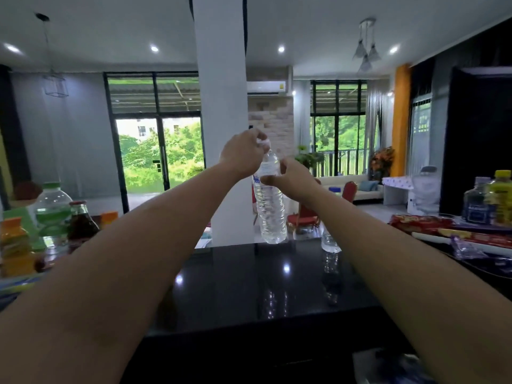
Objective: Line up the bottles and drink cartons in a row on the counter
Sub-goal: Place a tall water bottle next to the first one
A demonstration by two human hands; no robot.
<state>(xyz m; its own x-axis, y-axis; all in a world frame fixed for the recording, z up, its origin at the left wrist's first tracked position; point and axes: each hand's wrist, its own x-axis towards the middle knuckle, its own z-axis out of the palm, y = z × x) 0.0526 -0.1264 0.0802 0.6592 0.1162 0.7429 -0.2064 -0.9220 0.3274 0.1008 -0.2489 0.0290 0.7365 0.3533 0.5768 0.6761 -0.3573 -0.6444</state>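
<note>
You hold the clear water bottle (271,214) with both hands at the far edge of the counter (235,286). Your left grip (243,151) is curled around the cap, and your right grip (291,180) is wrapped around the labelled upper part. The bottle leans a little, and I cannot tell if its base touches the counter. Just right of it, a small clear bottle (330,242) stands at the far edge (perhaps the start of the row). The other drinks are not yet lined up. At the left, a big green-capped bottle (52,209), a dark red bottle (81,225) and an orange drink (13,242) stand in a cluster. At the far right, a blue-labelled bottle (478,206) and a yellow bottle (501,198) stand together. I judge the task is near its beginning, with most drinks left to bring.
</note>
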